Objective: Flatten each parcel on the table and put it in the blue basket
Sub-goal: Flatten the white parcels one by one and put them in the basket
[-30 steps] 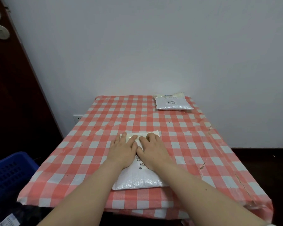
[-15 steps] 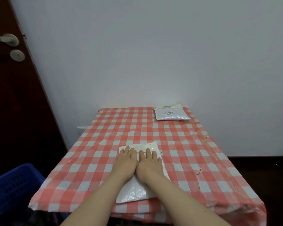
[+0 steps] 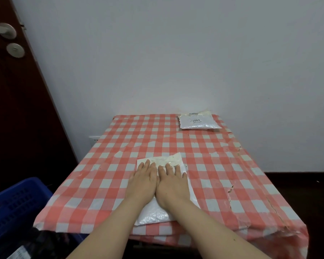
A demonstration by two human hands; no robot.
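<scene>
Both hands, left (image 3: 143,181) and right (image 3: 173,182), lay flat, fingers straight, side by side on parcel (image 3: 168,200); long axis ran away from body; basket (image 3: 13,199) at left, nearer left hand.

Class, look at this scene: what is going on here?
A person presses the left hand and right hand, flat and side by side, on a white plastic mailer parcel near the front of the table with the red-and-white checked cloth. A second white parcel lies at the far right corner. The blue plastic basket stands lower left, beside the table.
</scene>
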